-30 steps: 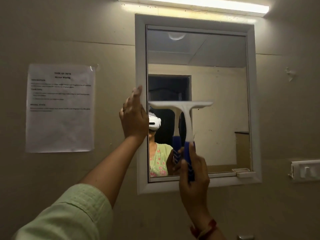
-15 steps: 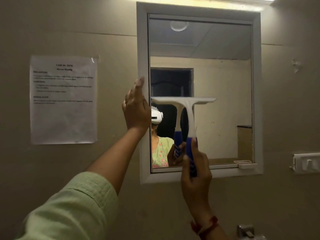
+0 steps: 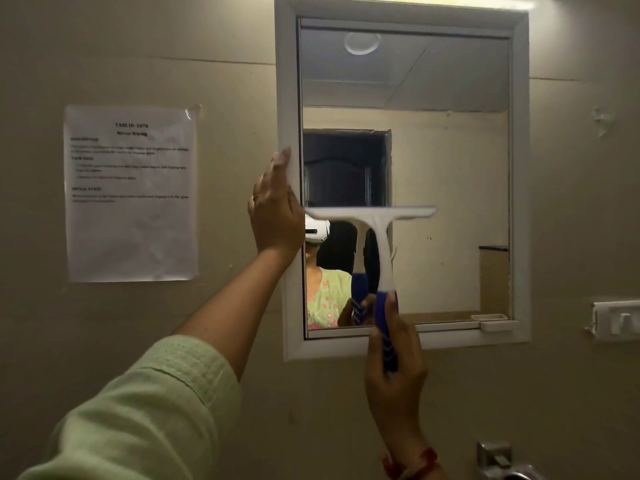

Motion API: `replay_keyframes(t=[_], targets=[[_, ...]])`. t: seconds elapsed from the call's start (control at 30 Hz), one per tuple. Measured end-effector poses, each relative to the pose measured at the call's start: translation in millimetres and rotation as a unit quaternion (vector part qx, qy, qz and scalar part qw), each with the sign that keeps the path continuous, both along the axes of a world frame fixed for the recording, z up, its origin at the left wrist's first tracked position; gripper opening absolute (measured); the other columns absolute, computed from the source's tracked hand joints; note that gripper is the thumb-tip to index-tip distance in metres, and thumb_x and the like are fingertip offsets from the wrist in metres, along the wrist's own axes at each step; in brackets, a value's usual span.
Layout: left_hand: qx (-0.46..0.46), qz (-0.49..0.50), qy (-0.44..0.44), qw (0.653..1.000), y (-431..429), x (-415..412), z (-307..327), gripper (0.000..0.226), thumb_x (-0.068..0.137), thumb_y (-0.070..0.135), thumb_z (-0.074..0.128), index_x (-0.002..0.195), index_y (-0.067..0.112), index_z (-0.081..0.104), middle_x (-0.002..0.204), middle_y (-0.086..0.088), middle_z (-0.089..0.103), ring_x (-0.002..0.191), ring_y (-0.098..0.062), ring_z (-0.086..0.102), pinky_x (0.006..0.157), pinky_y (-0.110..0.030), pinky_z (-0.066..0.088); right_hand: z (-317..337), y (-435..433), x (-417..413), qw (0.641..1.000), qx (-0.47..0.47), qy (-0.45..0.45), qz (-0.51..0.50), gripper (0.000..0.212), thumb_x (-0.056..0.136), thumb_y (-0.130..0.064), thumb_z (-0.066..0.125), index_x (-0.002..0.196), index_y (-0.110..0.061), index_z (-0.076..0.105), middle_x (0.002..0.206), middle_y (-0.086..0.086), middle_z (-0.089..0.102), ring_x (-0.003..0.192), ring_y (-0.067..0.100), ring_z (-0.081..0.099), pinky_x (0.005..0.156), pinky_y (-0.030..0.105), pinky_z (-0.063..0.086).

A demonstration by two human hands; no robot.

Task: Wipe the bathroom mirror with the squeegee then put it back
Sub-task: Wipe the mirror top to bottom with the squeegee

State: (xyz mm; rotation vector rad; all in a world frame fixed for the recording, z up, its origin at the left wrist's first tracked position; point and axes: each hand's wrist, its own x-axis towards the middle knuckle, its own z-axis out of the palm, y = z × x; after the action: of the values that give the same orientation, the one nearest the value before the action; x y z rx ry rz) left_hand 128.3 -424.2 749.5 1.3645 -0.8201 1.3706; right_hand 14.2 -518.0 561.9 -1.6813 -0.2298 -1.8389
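A white-framed mirror (image 3: 450, 168) hangs on the beige wall. My right hand (image 3: 394, 368) grips the blue handle of a white squeegee (image 3: 382, 233), held upright. Its blade lies level across the lower left part of the glass, about two thirds of the way down. My left hand (image 3: 275, 209) rests flat with straight fingers against the left side of the mirror frame (image 3: 287, 98). The glass reflects a person in a green top with a white headset.
A printed paper sheet (image 3: 131, 194) is taped to the wall left of the mirror. A white switch plate (image 3: 616, 320) sits on the wall at the right. A metal tap fitting (image 3: 498, 462) shows at the bottom right. A small white ledge (image 3: 498, 323) sits on the frame's lower right.
The view has tilted downward, so the mirror sits higher in frame and the tap has come into sight. The squeegee has slid slightly down the glass. My left hand stays on the frame.
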Motion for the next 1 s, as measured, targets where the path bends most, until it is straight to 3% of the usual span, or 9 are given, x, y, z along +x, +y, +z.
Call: replay_keyframes(t=[0.07,0.33,0.63,0.83,1.0], targets=[[0.002,-0.006,0.0,1.0,0.3,-1.1,-0.1,0.046,0.092,0.014,0.029,0.137,0.016,0.039,0.138,-0.009,0.049,0.123,-0.026,0.048,0.1,-0.043,0.04,-12.4,5.6,-2.5,1.0,0.013,0.003,0.01,0.051,0.089,-0.023,0.047,0.138,-0.027,0.033,0.099,0.018,0.056,0.076,-0.006,0.053,0.059,0.001,0.043],[0.012,-0.022,0.001,1.0,0.2,-0.5,0.3,0.045,0.093,0.018,0.028,0.137,0.014,0.038,0.139,-0.011,0.048,0.125,-0.028,0.047,0.098,-0.051,0.043,39.6,0.6,-1.7,1.0,0.01,-0.023,0.005,0.049,0.092,-0.029,0.047,0.138,-0.022,0.031,0.105,0.014,0.055,0.086,-0.003,0.054,0.067,0.003,0.045],[0.015,-0.04,-0.009,0.999,2.5,-1.8,-10.6,0.045,0.094,0.015,0.028,0.138,0.012,0.035,0.139,-0.009,0.047,0.123,-0.025,0.05,0.098,-0.05,0.043,-29.5,12.0,-2.9,0.999,0.042,0.006,0.02,0.05,0.089,-0.018,0.049,0.136,-0.024,0.034,0.096,0.01,0.057,0.071,-0.003,0.051,0.058,0.003,0.043],[0.02,-0.038,-0.005,0.999,2.2,-1.7,-11.0,0.045,0.094,0.015,0.029,0.138,0.013,0.035,0.139,-0.01,0.047,0.12,-0.025,0.052,0.096,-0.053,0.044,18.2,7.4,-2.0,0.999,0.038,-0.013,0.021,0.049,0.09,-0.017,0.049,0.137,-0.019,0.034,0.103,0.01,0.056,0.086,-0.005,0.054,0.068,0.003,0.045],[0.011,-0.031,-0.01,0.999,1.2,-0.6,-11.3,0.044,0.094,0.013,0.029,0.138,0.011,0.036,0.137,-0.01,0.05,0.114,-0.017,0.052,0.096,-0.048,0.045,-34.1,8.4,-5.9,0.999,0.026,0.017,0.01,0.052,0.089,-0.023,0.046,0.138,-0.032,0.033,0.091,0.003,0.054,0.067,-0.003,0.05,0.056,0.004,0.042]])
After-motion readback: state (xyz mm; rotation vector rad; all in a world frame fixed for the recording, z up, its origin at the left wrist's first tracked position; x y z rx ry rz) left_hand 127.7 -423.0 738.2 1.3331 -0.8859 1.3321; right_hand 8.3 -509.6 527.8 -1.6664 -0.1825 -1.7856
